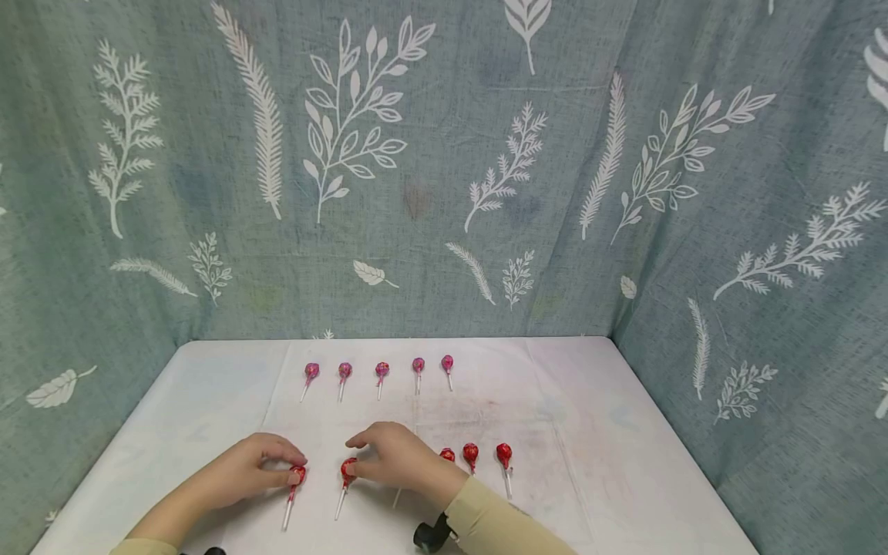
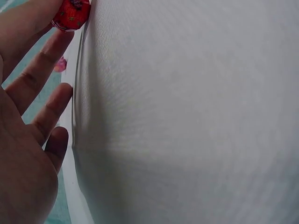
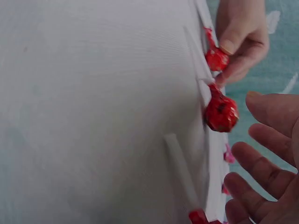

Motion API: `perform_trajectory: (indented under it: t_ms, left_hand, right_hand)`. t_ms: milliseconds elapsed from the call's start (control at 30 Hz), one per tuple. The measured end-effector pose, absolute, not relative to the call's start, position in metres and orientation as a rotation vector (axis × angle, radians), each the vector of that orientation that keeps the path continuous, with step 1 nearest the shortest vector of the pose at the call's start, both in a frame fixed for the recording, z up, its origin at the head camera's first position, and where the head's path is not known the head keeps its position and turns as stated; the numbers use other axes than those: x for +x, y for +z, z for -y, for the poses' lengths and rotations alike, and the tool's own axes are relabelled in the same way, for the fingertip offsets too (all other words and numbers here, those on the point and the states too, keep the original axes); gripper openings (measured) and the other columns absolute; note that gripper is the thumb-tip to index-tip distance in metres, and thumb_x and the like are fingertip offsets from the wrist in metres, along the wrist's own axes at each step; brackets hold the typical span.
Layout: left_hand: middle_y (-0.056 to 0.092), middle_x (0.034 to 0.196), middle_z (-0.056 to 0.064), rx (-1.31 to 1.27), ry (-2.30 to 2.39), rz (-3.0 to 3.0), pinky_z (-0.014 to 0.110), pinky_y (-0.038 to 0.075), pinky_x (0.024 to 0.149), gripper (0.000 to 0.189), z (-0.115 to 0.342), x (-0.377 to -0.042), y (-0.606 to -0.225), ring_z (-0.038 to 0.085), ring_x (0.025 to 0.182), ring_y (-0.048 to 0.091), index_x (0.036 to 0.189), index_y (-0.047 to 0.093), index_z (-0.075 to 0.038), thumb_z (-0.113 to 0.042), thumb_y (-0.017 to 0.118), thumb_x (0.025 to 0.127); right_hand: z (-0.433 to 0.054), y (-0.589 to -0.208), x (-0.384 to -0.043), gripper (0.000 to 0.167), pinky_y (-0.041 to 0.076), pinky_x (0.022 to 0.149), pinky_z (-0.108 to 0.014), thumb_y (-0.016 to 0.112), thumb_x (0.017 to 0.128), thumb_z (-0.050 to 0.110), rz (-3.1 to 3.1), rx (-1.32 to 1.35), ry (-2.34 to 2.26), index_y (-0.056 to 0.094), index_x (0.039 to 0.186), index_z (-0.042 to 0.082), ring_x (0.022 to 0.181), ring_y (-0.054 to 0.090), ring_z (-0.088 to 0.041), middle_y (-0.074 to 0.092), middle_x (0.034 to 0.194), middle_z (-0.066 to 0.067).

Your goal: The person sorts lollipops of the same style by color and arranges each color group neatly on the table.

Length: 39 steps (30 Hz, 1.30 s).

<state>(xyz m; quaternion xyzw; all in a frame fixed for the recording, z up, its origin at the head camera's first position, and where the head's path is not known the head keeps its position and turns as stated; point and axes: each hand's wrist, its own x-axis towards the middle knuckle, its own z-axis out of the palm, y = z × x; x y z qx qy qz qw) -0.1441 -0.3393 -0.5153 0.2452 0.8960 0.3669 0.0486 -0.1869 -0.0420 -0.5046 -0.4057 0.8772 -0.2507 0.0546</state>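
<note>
At the front left of the white table, my left hand [image 1: 243, 470] pinches a red-wrapped lollipop [image 1: 290, 499] by its head, the white stick toward me. The left wrist view shows this red head [image 2: 72, 17] at the fingertips, the other fingers spread. Just right of it a second red lollipop [image 1: 344, 487] lies on the table. My right hand [image 1: 405, 462] is over it, thumb overlapping its head in the head view. From the right wrist, that red head [image 3: 221, 114] appears apart from the spread fingers. More red lollipops [image 1: 470, 453] lie beyond my right hand, one partly hidden.
Along the back of the table runs a row of several pink-purple lollipops [image 1: 382, 370], sticks toward me. The rightmost red lollipop [image 1: 504, 455] lies right of my forearm. A grey-green leaf-print curtain [image 1: 416, 193] hangs behind and beside the table [image 1: 610, 462].
</note>
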Motion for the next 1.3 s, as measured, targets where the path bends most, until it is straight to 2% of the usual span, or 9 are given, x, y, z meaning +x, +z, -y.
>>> perform_trajectory:
  t_ms: [267,700,1000,1200,1300]
  left_hand:
    - [0.069,0.102,-0.015,0.718,1.103,-2.686,0.03,0.048,0.086,0.019,0.341,-0.145,-0.516,0.007,0.099,0.06,0.101,0.078,-0.029,-0.041,0.074,0.088]
    - [0.069,0.102,-0.016,0.759,1.095,-2.703,0.029,0.047,0.087,0.022,0.34,-0.142,-0.512,0.008,0.1,0.059,0.103,0.077,-0.026,-0.04,0.075,0.087]
    - [0.07,0.102,-0.017,0.772,1.069,-2.696,0.03,0.048,0.088,0.027,0.342,-0.143,-0.511,0.008,0.1,0.06,0.106,0.078,-0.025,-0.041,0.077,0.084]
    - [0.069,0.103,-0.018,0.71,1.014,-2.731,0.033,0.049,0.089,0.023,0.342,-0.147,-0.507,0.009,0.103,0.061,0.104,0.077,-0.029,-0.042,0.076,0.085]
    - [0.069,0.103,-0.019,0.66,0.995,-2.744,0.035,0.049,0.09,0.024,0.343,-0.151,-0.502,0.01,0.104,0.06,0.105,0.077,-0.028,-0.042,0.076,0.086]
  right_hand:
    - [0.052,-0.511,-0.181,0.03,0.044,0.079,-0.012,0.071,0.091,0.041,-2.741,-1.327,-0.603,0.075,0.116,0.025,0.089,0.055,0.008,0.066,0.1,0.019]
    - [0.055,-0.511,-0.181,0.019,0.042,0.075,-0.012,0.071,0.092,0.038,-2.757,-1.422,-0.554,0.077,0.107,0.028,0.081,0.052,0.011,0.063,0.089,0.023]
    - [0.055,-0.512,-0.18,0.019,0.044,0.077,-0.016,0.071,0.091,0.041,-2.814,-1.447,-0.484,0.077,0.108,0.034,0.082,0.054,0.01,0.065,0.09,0.026]
    - [0.055,-0.51,-0.181,0.025,0.045,0.074,-0.015,0.072,0.091,0.042,-2.806,-1.388,-0.509,0.075,0.112,0.029,0.081,0.055,0.01,0.067,0.091,0.024]
    - [0.055,-0.509,-0.181,0.025,0.044,0.071,-0.015,0.072,0.09,0.043,-2.807,-1.328,-0.516,0.076,0.109,0.028,0.076,0.053,0.009,0.065,0.085,0.024]
